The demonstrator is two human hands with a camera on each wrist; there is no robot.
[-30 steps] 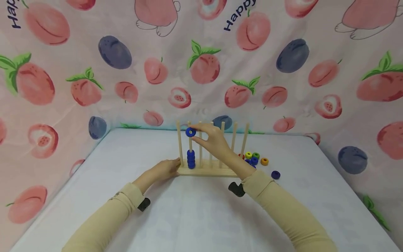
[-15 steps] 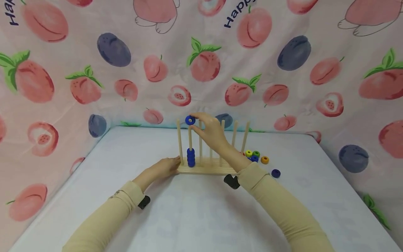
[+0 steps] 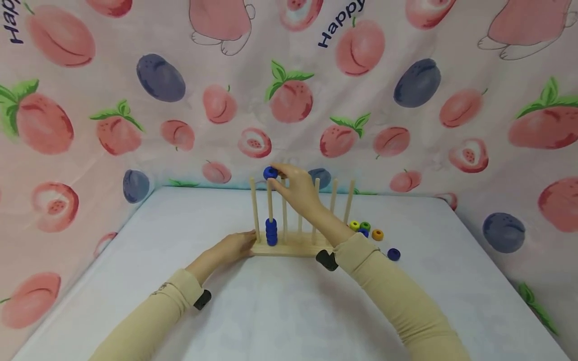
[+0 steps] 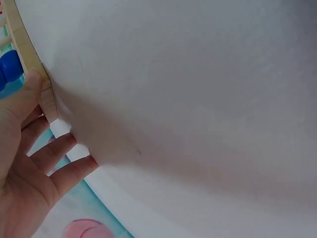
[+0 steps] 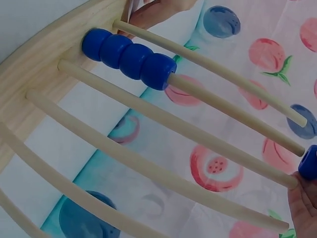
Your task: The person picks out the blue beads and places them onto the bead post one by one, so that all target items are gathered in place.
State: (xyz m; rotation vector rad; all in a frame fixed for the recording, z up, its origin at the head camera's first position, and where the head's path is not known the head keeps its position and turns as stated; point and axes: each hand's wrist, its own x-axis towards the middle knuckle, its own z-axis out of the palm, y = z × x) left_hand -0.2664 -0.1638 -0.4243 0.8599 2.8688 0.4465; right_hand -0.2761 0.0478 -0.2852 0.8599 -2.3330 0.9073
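Observation:
Between thumb and fingertips of my right hand (image 3: 300,190) a blue bead (image 3: 270,173) is pinched at the top of the second peg from the left. In the right wrist view the bead (image 5: 309,163) sits just off that peg's tip (image 5: 292,145). Lower on the same peg, several blue beads (image 3: 271,232) are stacked against the wooden base (image 3: 289,249) of the peg rack. My left hand (image 3: 235,246) holds the left end of the rack; the left wrist view has its thumb on the base (image 4: 30,59) and its other fingers spread beside the end.
Loose beads lie on the white table right of the rack: yellow (image 3: 354,225), green (image 3: 365,226), orange (image 3: 377,234) and dark blue (image 3: 394,254). The other upright pegs (image 3: 349,203) stand bare. A fruit-printed cloth (image 3: 289,125) hangs behind the table.
My right hand has raised the blue bead from in front of the peg to its tip and tilted it from facing the camera toward flat. My left hand has stayed on the rack.

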